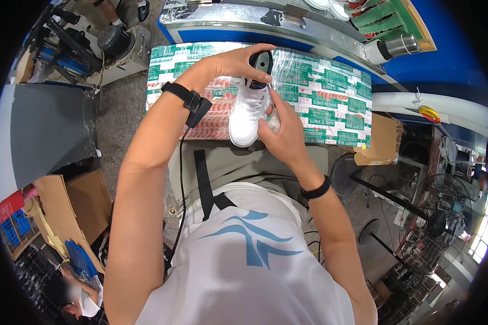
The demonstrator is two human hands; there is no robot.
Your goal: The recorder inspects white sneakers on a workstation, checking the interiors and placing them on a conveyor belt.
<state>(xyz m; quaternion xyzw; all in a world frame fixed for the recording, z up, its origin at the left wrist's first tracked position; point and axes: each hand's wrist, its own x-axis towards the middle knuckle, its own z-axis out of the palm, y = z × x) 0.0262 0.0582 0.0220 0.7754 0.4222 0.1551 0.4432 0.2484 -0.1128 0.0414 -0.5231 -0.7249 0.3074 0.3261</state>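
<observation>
A white lace-up sneaker [245,118] stands toe toward me at the middle of the work surface. Out of its collar rises a black shoe last [262,62] with a hole in its top. My left hand [234,62] reaches across from the left, thumb and fingers gripping around the last at the heel end. On the sneaker's right side, my right hand [283,130] is closed around a small whitish wad [274,122], probably cloth. Its index finger lies along the upper near the collar. The sneaker's far heel is hidden.
The table [331,103] is covered in green, white and red printed tape under clear wrap. Beyond it runs a metal-topped conveyor [228,19] with a blue side. A metal cylinder [402,45] stands at its right. Cardboard [378,141] is at right, a fan [444,208] lower right, a grey panel [51,130] left.
</observation>
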